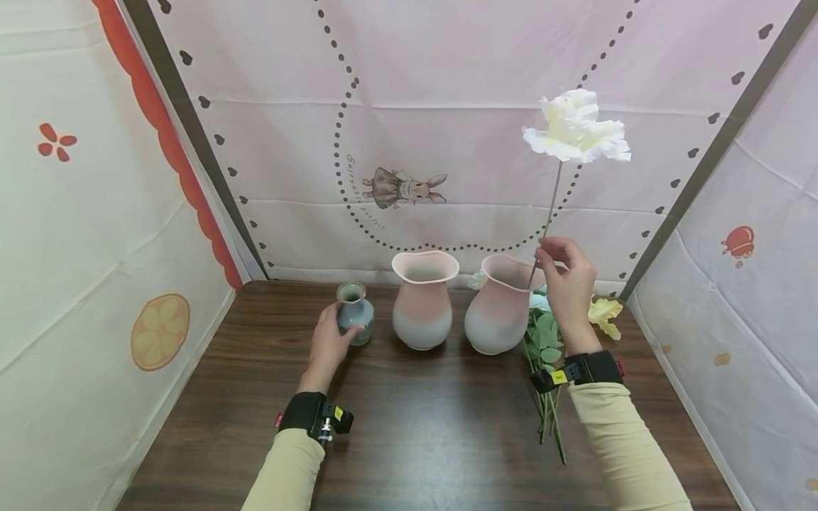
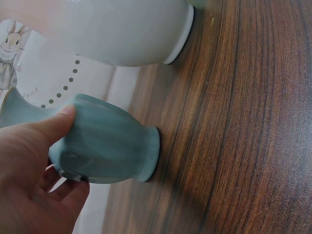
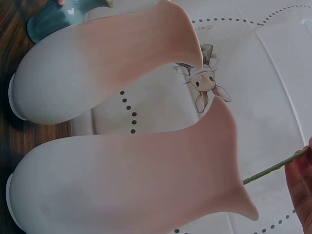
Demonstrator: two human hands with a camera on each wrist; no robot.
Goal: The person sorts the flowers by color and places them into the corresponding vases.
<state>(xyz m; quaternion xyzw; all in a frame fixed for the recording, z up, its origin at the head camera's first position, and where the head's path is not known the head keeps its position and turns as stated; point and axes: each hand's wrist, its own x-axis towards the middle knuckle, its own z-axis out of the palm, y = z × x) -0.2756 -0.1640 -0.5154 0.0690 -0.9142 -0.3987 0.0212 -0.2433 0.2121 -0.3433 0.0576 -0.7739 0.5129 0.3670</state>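
My left hand [image 1: 327, 345] holds a small blue-green ceramic vase [image 1: 358, 317] round its body, thumb on one side and fingers on the other. The vase [image 2: 109, 139] stands upright with its foot at the tabletop. Up on the right, my right hand [image 1: 570, 287] pinches the thin green stem [image 3: 270, 170] of a large white artificial flower [image 1: 578, 131]. The bloom is high above the hand, and the stem's lower end reaches the mouth of the right pink-and-white vase [image 1: 497, 323], where the rim hides its tip in the right wrist view.
A second pink-and-white vase [image 1: 422, 312] with a wavy rim stands between the other two. Several stems with green leaves [image 1: 544, 333] lie under my right forearm, with a yellow bloom [image 1: 604, 316] beside them. Printed cloth walls [image 1: 486, 177] border the dark wooden table [image 1: 409, 440].
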